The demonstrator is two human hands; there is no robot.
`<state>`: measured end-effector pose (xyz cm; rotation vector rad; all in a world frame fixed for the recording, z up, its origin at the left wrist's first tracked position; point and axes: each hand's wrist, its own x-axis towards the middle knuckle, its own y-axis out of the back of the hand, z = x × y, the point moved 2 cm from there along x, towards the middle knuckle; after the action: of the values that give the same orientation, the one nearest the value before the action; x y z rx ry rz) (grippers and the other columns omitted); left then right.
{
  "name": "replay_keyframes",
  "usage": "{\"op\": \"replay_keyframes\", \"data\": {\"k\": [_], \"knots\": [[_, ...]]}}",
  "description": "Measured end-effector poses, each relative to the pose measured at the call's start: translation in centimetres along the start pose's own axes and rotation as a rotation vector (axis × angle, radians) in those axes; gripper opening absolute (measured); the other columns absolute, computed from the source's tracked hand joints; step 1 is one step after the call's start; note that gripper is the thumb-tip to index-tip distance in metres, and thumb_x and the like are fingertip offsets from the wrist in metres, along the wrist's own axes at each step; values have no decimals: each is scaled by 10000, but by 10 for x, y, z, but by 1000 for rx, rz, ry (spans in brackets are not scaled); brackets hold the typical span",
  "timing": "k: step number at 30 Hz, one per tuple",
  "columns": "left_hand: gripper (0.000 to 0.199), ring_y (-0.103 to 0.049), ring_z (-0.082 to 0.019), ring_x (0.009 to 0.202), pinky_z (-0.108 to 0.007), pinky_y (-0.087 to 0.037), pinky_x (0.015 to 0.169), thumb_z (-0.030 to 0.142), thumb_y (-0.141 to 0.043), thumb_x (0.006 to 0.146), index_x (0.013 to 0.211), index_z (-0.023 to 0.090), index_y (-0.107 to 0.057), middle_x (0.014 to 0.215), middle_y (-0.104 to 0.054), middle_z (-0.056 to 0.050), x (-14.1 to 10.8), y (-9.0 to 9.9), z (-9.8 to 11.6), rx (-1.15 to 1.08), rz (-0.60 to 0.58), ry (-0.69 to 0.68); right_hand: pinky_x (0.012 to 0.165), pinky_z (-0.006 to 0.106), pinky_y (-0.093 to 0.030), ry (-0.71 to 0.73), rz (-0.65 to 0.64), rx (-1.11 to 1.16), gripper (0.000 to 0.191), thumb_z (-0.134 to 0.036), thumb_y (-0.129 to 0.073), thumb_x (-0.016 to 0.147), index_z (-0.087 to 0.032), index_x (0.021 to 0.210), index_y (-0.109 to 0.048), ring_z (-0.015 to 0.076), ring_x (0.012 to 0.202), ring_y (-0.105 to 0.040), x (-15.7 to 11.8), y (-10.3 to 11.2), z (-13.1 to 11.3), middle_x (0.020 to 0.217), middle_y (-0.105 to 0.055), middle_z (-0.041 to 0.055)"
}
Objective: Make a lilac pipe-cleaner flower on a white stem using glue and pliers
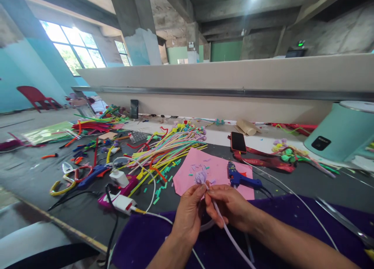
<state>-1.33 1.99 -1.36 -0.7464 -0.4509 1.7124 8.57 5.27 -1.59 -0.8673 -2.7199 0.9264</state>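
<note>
Over the dark tabletop (pixel 26 185), I see from the head view the left hand (pixel 188 208) and right hand (pixel 229 204) at lower centre, pinched narrow at the base of a lilac tuft (pixel 200 177) amid the pink sheet (pixel 217 164), left of a glue gun (pixel 244 180).

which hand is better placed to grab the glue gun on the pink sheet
Likely the right hand: the blue glue gun lies just beyond it, farther from the left hand. Both pinch the base of the lilac tuft.
</note>
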Motion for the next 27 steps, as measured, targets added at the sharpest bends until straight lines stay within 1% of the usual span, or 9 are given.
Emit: {"op": "replay_keyframes", "data": {"k": [5,9,11,15,17,23,27], "knots": [[100,-572,-98,620,-199,-460,642,216,-698,649,695,135,-663,639,-608,7,-1,-1,0,-18,40,-5,280,139,-217,0,-3,-7,251,-299,-449,821,-93,742,-568,68,296,-490,0,-2,3,442,-584,8],[98,-563,-90,598,-190,-455,644,224,-694,651,693,140,-665,618,-601,15,-3,-2,2,-19,40,8,284,138,-207,25,-12,-20,261,-283,-426,835,-88,747,-575,59,280,-465,-1,-4,3,421,-576,9],[102,-574,-98,628,-193,-454,666,225,-681,668,722,138,-677,642,-620,4,-4,-2,2,-10,10,15,283,137,-202,24,-8,-18,258,-277,-425,832,-89,741,-576,62,285,-474,-1,-4,1,426,-580,13],[169,-599,-138,763,-216,-444,763,234,-636,712,822,119,-696,751,-671,-43,-4,-2,4,-8,-109,2,281,137,-199,20,18,2,248,-279,-439,815,-95,714,-570,65,287,-480,-2,-4,-3,428,-581,12],[171,-602,-146,776,-221,-442,780,237,-625,721,815,116,-702,754,-680,-49,-4,-1,5,-14,-132,-8,279,138,-195,21,21,4,249,-290,-447,807,-97,705,-568,66,284,-477,-2,-4,-4,420,-576,9],[179,-617,-164,800,-239,-457,793,263,-663,679,773,117,-709,798,-694,-51,-3,0,3,-78,-39,17,282,141,-191,6,22,2,259,-301,-452,800,-95,697,-570,68,284,-480,-2,-5,-3,417,-574,9],[179,-623,-152,752,-234,-461,786,267,-693,648,743,116,-707,730,-689,-38,-3,-2,2,-86,-21,44,281,144,-194,-1,9,15,254,-270,-418,810,-94,712,-573,69,292,-488,-2,-4,0,431,-580,10]]}}
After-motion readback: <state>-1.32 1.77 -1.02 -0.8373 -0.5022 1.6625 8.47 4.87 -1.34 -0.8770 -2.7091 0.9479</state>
